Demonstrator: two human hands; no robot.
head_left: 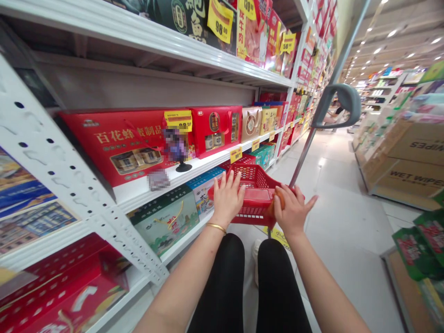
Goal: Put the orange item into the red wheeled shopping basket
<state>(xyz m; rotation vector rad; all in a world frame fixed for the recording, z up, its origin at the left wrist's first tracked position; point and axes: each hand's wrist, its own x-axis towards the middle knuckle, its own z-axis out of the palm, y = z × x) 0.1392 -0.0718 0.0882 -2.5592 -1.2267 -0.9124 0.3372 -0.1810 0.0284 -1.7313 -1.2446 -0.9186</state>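
- Probably light, stiff plastic red basket (255, 200)
- Best hold: near rim (260, 191), w/ both
- Your L hand (227, 196): fingers spread
- R hand (293, 210): fingers part hidden, can't tell

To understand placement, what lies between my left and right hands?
In the head view, part of the red basket lies between your left hand and right hand.

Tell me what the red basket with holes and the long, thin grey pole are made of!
Red basket with holes: probably moulded plastic, slightly glossy, since its colour is even and holes run in neat rows.
Long, thin grey pole: likely metal, smooth, being straight and softly shiny.
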